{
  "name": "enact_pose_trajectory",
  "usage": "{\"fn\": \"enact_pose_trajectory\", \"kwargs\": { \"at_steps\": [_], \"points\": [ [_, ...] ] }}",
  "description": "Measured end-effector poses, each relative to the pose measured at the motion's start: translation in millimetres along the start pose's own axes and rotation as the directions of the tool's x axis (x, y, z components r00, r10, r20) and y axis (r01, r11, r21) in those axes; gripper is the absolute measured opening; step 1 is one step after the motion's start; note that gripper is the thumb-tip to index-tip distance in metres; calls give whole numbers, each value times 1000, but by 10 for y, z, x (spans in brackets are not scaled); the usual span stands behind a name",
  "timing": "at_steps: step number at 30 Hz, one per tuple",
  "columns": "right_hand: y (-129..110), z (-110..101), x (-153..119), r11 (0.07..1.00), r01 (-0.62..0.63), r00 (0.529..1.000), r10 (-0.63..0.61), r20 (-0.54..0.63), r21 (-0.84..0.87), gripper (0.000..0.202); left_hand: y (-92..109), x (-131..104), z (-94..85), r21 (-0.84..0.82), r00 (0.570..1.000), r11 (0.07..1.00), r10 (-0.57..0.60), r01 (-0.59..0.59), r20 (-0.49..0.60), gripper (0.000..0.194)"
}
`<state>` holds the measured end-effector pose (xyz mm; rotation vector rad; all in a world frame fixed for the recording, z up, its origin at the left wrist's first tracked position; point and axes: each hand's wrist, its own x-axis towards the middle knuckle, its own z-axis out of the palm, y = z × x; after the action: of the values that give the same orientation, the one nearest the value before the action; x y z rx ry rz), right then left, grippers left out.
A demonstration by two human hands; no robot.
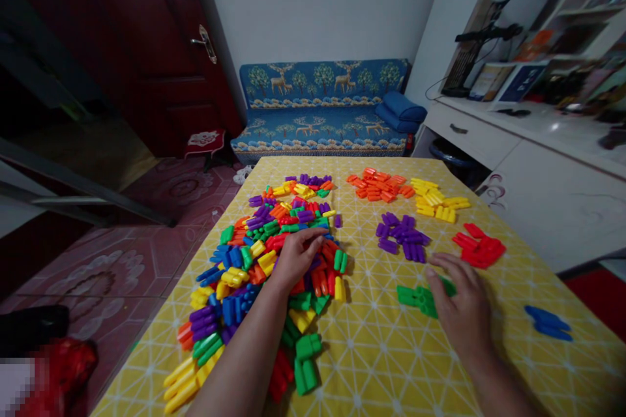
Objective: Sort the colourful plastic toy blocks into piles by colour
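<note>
My left hand (297,257) reaches over the big mixed heap of plastic blocks (235,277), its fingers curled down near red and orange pieces; whether they grip one is hidden. My right hand (457,293) is over a small group of green blocks (418,298), thumb and fingers apart, with nothing visibly held. Behind it lie a purple pile (403,234) and, to the right, a red pile (479,246). Farther back are an orange pile (379,186) and a yellow pile (437,201). Blue blocks (546,322) lie at the far right.
A yellow patterned cloth covers the table (372,352). Beyond its far edge stands a blue sofa (313,124). A white cabinet (548,189) is on the right, and a dark red door (161,45) is at the left.
</note>
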<state>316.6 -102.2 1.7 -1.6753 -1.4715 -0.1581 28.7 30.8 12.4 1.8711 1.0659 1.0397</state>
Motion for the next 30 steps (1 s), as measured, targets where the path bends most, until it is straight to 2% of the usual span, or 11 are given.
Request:
{"fn": "enact_pose_trajectory", "kwargs": {
  "at_steps": [4, 6, 8, 12, 17, 19, 21, 23, 24, 26, 30],
  "points": [
    [-509, 395, -98, 964, 34, 949, -114, 294, 263, 30, 12, -3, 5, -3, 1000, 1000, -6, 6, -25, 28],
    [-691, 633, -103, 954, 22, 926, -132, 353, 298, 44, 12, -7, 6, -18, 999, 1000, -18, 18, -35, 27],
    [-808, 862, -67, 953, 20, 929, -129, 347, 301, 54, 13, -13, 7, -38, 999, 999, -28, 27, -34, 27],
    [-869, 1202, 29, 955, -33, 964, -47, 262, 295, 46, 65, -20, 24, -116, 997, 993, -43, 35, -68, 27],
    [-799, 1298, 31, 918, -162, 961, 64, 268, 361, 42, 239, 141, -13, -299, 981, 953, -103, 51, -162, 38],
    [-799, 1270, 23, 909, -185, 956, 79, 281, 374, 44, 272, 287, -77, -159, 981, 987, -59, 30, -182, 34],
    [-820, 1238, 24, 909, -188, 955, 81, 285, 373, 45, 259, 449, -152, 189, 991, 981, -13, 38, -136, 28],
    [-849, 1214, 31, 906, -178, 955, 65, 289, 383, 42, 211, 590, -211, 559, 999, 828, -34, 41, -23, 40],
    [-861, 1206, 35, 902, -175, 956, 60, 289, 394, 41, 182, 643, -229, 671, 998, 741, -63, 29, 26, 46],
    [-873, 1199, 38, 893, -174, 958, 56, 281, 415, 38, 127, 710, -241, 762, 989, 648, -115, 2, 95, 48],
    [-866, 1199, 33, 882, -179, 958, 55, 283, 437, 34, 72, 717, -212, 789, 984, 614, -129, -20, 126, 40]
  ]
}}
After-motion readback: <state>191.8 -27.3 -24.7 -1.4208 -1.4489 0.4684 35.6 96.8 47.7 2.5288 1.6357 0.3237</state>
